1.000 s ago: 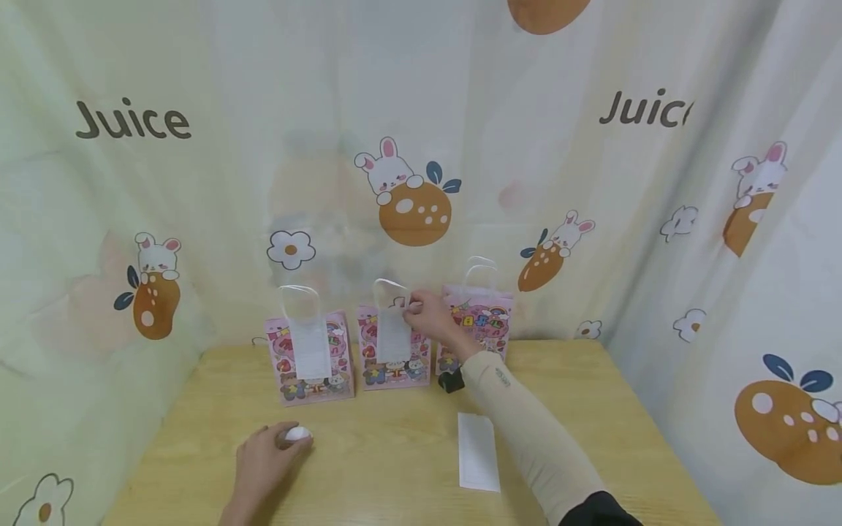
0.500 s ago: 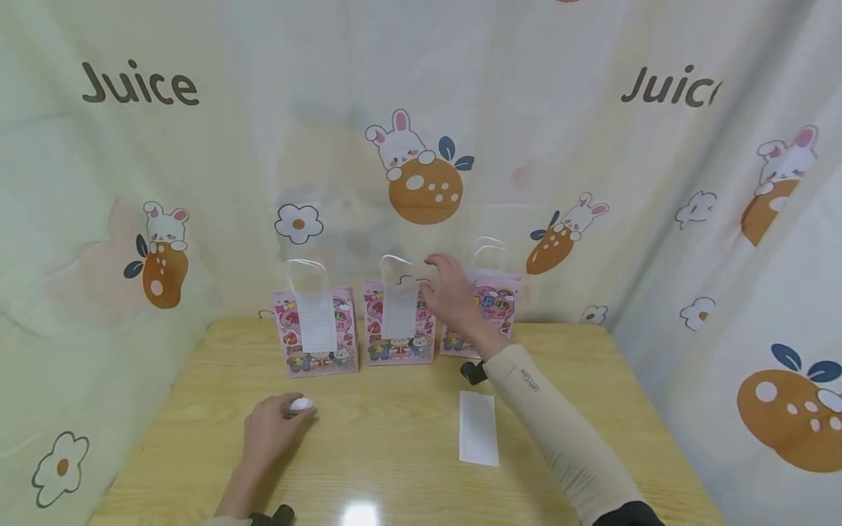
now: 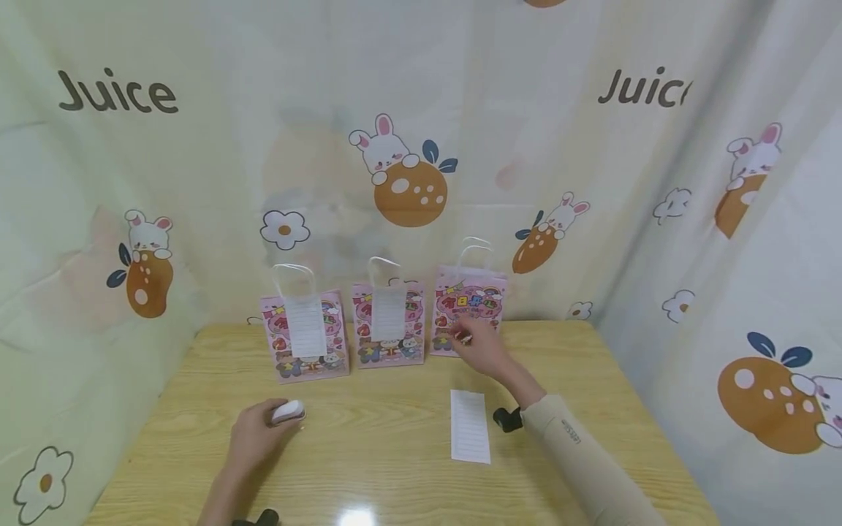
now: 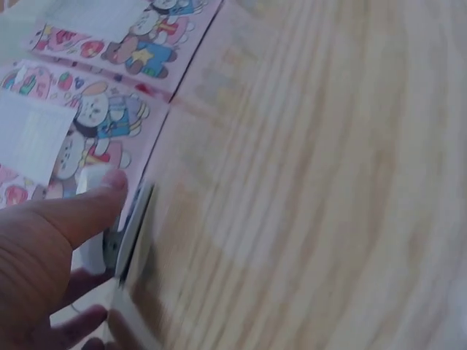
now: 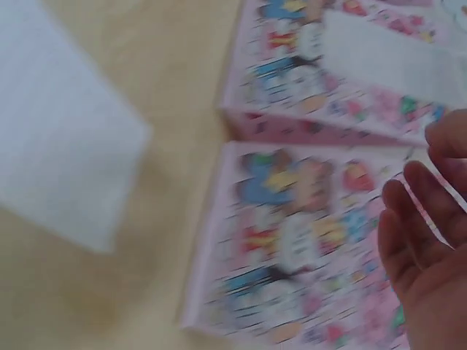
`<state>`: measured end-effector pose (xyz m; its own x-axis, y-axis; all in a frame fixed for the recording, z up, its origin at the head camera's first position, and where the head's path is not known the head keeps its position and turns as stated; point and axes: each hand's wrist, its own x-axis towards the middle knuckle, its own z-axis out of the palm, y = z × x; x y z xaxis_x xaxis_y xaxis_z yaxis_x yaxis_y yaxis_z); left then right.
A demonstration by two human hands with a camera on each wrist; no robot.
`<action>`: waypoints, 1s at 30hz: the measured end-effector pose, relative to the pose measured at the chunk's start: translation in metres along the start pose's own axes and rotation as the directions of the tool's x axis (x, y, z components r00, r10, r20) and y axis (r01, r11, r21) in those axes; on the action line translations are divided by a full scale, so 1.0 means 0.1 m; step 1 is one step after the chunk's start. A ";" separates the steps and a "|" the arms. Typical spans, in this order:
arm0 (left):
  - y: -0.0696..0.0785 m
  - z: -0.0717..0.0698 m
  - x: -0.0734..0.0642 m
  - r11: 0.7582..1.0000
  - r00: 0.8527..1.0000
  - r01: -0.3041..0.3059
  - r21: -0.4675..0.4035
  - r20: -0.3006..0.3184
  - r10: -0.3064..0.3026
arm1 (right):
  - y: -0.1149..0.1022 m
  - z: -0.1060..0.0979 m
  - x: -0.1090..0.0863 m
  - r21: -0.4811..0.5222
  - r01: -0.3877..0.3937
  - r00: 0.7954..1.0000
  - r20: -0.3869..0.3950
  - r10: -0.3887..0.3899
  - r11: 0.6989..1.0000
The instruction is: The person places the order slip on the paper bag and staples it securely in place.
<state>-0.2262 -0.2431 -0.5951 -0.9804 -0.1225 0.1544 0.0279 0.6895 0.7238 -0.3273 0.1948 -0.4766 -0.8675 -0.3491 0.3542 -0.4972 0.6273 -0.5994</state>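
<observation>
My left hand (image 3: 252, 436) holds a small white stapler (image 3: 288, 411) low over the table, in front of the left pink gift bag (image 3: 335, 363). In the left wrist view the thumb lies on top of the stapler (image 4: 91, 251). A lined paper slip (image 3: 305, 329) hangs on the left bag's front, and another slip (image 3: 388, 314) on the middle gift bag (image 3: 414, 351). The right gift bag (image 3: 470, 288) shows its printed front without a slip. In front of it is my right hand (image 3: 485, 352), holding nothing, its fingers loosely bent. A loose lined slip (image 3: 470, 427) lies nearer me.
All three bags stand in a row at the back of the wooden table (image 3: 381, 467), with white handles upright. Behind them hangs a printed curtain (image 3: 316, 161). A black wrist camera (image 3: 508, 419) sits by my right wrist.
My right hand has left the slip on the middle bag and come down and right, before the right bag. The left hand keeps the stapler in about the same place. The view has shifted slightly.
</observation>
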 end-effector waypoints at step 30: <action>0.06 -0.24 -0.26 0.975 0.998 -0.056 -0.213 -0.034 0.050 | 0.72 0.39 -0.91 0.045 -0.379 0.921 0.118 0.372 0.924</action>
<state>-0.1960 -0.2532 -0.5790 -0.9707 -0.1117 0.2129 0.1237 0.5274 0.8406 -0.2845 0.2449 -0.5804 -0.9852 -0.1702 0.0190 -0.1315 0.6806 -0.7208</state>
